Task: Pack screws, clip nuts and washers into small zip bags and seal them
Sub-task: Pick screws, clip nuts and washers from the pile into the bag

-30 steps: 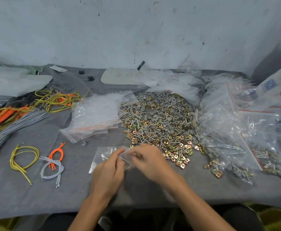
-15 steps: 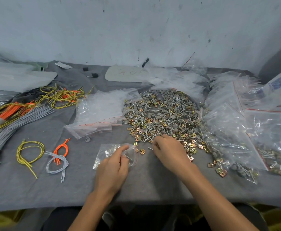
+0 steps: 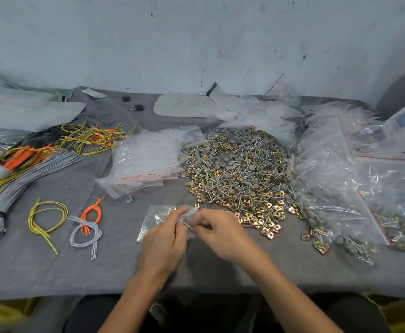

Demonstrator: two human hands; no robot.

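Filling step, I judge. The bag (image 3: 157,218) lies flat on the cloth (image 3: 52,267), just off the near-left corner of the pile (image 3: 239,169). My left hand (image 3: 165,239) pinches the bag's mouth, thumb and forefinger clamped on the film. My right hand (image 3: 223,233) is at the same mouth, fingertips together on what looks like a screw (image 3: 186,224). It's blurred, so I can't tell what else that hand carries. A few parts glint inside the bag.

Risks from here:
- Mouth collapses. The film is limp and held from one side only, so the screw tip may snag the lip or poke the film instead of going in.
- Drop. It's a small part in a fingertip pinch; if it slips, it lands among the loose clip nuts (image 3: 264,222) at the pile's near edge.
- Miscount. The pile mixes all three kinds, so it's easy to grab two stuck together or skip a kind.
- Spill. Tilting the bag mouth-down before zipping lets the contents slide out.
- Bad seal. A part or a film fold in the zip track leaves it open.
- Sweep. The right hand brushing the pile's near edge would scatter nuts over the cloth.
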